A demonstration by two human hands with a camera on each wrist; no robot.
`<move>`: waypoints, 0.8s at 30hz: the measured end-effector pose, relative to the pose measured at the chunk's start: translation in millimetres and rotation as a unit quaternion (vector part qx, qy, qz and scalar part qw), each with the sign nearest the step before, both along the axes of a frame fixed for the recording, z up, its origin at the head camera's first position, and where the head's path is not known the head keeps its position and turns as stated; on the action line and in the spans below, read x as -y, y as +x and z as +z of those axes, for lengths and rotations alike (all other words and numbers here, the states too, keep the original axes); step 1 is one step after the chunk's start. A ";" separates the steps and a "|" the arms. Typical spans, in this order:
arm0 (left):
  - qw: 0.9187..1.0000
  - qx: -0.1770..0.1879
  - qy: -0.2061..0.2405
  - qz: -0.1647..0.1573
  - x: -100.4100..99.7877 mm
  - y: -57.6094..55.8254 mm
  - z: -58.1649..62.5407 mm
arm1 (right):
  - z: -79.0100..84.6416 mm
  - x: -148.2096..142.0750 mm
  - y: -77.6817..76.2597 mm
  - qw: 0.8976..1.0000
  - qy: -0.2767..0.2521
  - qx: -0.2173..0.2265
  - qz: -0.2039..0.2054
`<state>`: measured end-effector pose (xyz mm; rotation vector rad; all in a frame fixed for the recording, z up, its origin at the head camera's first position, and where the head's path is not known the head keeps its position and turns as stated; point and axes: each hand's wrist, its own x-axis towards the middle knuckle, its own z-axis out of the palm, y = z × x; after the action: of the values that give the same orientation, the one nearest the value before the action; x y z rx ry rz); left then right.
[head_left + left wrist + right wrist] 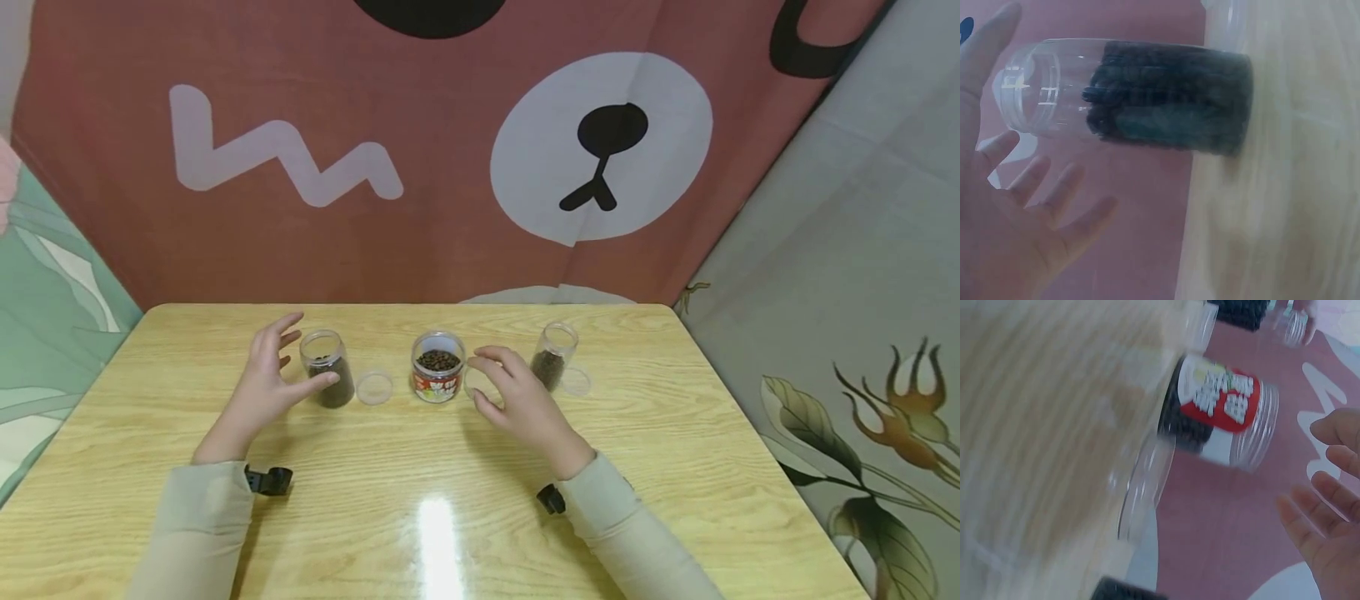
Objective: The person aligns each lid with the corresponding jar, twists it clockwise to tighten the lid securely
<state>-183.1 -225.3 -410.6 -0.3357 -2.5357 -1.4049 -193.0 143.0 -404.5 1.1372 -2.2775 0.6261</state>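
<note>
A tall clear jar of dark pieces stands uncapped at the left of the table. Spread wide around its near side is my left hand, thumb in front and fingers behind, gripping nothing. The left wrist view shows space between that hand's fingers and the jar. In the middle stands a shorter clear jar with a red label and small brown pieces, uncapped as well. My right hand hovers just right of it with loosely bent fingers, over a clear lid it partly hides. No object shows between the right fingers.
Farther right is another tall clear jar, part filled with dark pieces. One clear lid lies beside it, and another lid lies between the left and middle jars. The wooden table ends at a printed cloth backdrop.
</note>
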 end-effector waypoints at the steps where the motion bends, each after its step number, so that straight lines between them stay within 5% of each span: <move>1: 1.000 0.002 -0.002 -0.003 -0.2 -0.3 -1.2 | -0.8 2.9 1.2 1.000 0.001 0.002 0.002; 11: 0.999 0.030 -0.011 -0.008 1.5 -4.3 -15.6 | -3.8 31.2 11.8 0.999 0.015 0.033 0.022; 24: 0.997 0.075 0.005 -0.024 3.3 -4.2 -17.6 | -8.5 64.9 22.1 0.995 0.052 0.086 0.025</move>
<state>-187.3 -228.7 -428.2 -0.3023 -2.6547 -1.5127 -170.9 78.1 -412.9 1.2359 -2.4580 0.6533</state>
